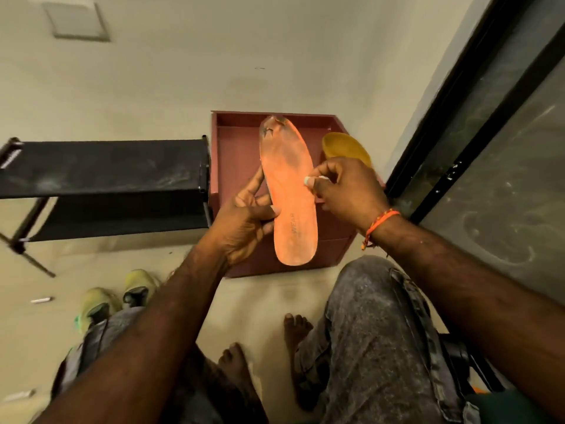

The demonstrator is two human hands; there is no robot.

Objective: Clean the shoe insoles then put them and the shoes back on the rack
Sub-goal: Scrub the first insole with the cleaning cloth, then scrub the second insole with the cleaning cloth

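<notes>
A pale tiled floor is running up to a plain wall, with a dark glass door frame standing on the right and a black shoe rack (104, 175) sitting at the left, its top shelf bare and dusty. The person is sitting low, knees in grey jeans, bare feet on the floor.

The left hand (244, 221) is gripping the orange insole (289, 191) along its left edge near the arch, thumb pressing on the top face, fingers curling behind. The right hand (345, 191) is pinching something small and whitish at the insole's right edge; whether it is a cloth, a wipe or something else is too small to tell. The insole is being held in the air above the box, toe end pointing away and showing dark grime.

The insole is looking thin, light and flexible, so it will likely bend if held only at one end; supporting it around the middle, as now, seems the sound grip for rubbing the dirty toe.

A dull red open box (235, 142) is standing against the wall, and a yellow piece (347, 148), possibly the second insole, is resting in it at the right. A pair of yellow-green shoes (119, 298) is lying on the floor by the left knee, off the rack.
</notes>
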